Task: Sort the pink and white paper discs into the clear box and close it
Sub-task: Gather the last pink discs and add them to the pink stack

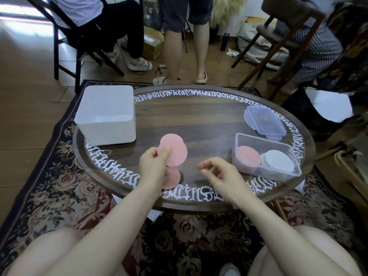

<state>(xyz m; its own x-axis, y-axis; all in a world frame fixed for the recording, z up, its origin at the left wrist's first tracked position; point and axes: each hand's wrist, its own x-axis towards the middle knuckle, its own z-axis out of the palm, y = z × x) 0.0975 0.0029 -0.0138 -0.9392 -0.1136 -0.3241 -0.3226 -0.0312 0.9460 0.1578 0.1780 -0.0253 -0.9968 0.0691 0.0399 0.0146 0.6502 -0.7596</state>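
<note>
Left hand [153, 164] pinches a fan of pink discs [175, 151] above the table [199, 120]; count unclear, maybe three. One more pink disc [172, 179] lies below. Right hand [219, 172] half-curled, empty. Clear box [239, 140] open at right: pink stack left, white stack right. One lid [265, 121] behind. Risk: thin discs slip from the pinch.

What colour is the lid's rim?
Blue-purple, on the clear lid lying beyond the box; head view, the only one.
</note>
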